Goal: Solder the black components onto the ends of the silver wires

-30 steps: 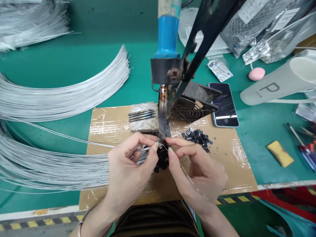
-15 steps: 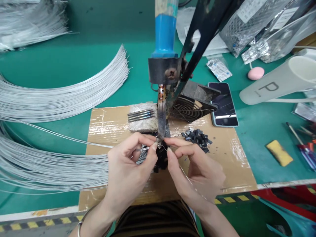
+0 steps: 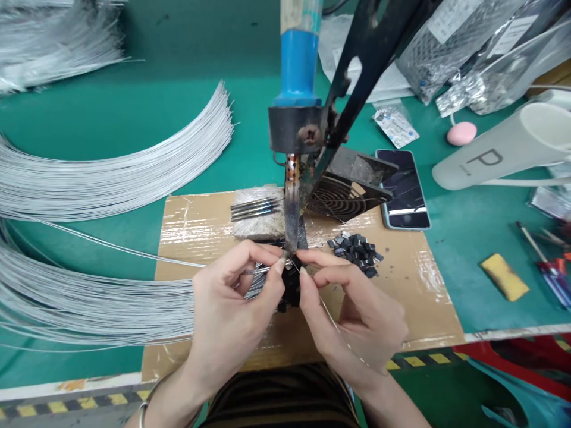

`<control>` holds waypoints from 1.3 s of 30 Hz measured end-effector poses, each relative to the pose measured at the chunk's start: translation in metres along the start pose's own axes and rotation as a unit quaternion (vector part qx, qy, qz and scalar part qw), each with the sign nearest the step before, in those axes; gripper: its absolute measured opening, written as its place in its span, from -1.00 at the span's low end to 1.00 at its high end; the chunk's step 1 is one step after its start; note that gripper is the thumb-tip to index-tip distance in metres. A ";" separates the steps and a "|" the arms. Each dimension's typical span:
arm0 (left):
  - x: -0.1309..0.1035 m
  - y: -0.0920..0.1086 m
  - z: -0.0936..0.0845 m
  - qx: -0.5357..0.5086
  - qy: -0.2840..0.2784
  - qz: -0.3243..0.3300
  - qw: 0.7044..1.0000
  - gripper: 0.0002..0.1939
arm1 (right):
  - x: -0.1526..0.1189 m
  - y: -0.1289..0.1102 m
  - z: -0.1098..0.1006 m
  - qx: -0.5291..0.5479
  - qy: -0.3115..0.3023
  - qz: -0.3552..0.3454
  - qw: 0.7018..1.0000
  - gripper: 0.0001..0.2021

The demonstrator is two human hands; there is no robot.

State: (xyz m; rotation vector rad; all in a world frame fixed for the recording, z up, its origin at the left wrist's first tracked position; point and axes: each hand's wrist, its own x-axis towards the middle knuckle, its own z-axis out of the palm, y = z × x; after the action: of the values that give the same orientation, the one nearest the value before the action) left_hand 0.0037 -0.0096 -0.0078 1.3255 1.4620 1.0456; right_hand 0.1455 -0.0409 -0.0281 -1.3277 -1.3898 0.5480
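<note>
A soldering iron [image 3: 298,65] hangs tip-down in a black clamp [image 3: 296,129], its tip [image 3: 291,229] right between my fingertips. My left hand [image 3: 236,303] pinches the end of a grey wire [image 3: 178,260] just at the tip. My right hand [image 3: 357,306] is closed, thumb and fingers around a thin strand of solder wire [image 3: 330,318] that trails over the palm; its index fingertip is beside the tip. Whatever small part sits between the fingers is mostly hidden. Under the hands lie wires with black connectors [image 3: 292,288].
Bundles of grey wire [image 3: 111,184] curve across the left side. Small black connectors [image 3: 359,252] are piled on the cardboard [image 3: 414,285], near a fan [image 3: 350,193] and a phone [image 3: 405,190]. Farther right are a yellow sponge [image 3: 505,276] and a white cup [image 3: 495,148].
My right thumb has shifted slightly left and the solder wire below it has moved a little. My left hand has stayed nearly still at the iron's tip.
</note>
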 end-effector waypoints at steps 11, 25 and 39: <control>-0.001 0.001 0.000 0.007 0.002 -0.001 1.000 -0.88 | 0.000 0.001 0.000 -0.014 0.003 -0.012 1.000 -0.77; 0.000 -0.001 0.000 0.010 -0.003 0.009 1.000 -0.87 | 0.002 0.001 0.000 -0.018 0.014 -0.023 0.999 -0.80; 0.000 -0.002 0.001 0.011 0.003 0.022 1.000 -0.86 | 0.000 0.002 0.001 -0.014 0.019 -0.034 0.999 -0.80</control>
State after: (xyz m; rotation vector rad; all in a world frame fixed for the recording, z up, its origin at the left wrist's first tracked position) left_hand 0.0044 -0.0098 -0.0097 1.3768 1.4585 1.0648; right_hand 0.1454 -0.0400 -0.0301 -1.3024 -1.4099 0.4573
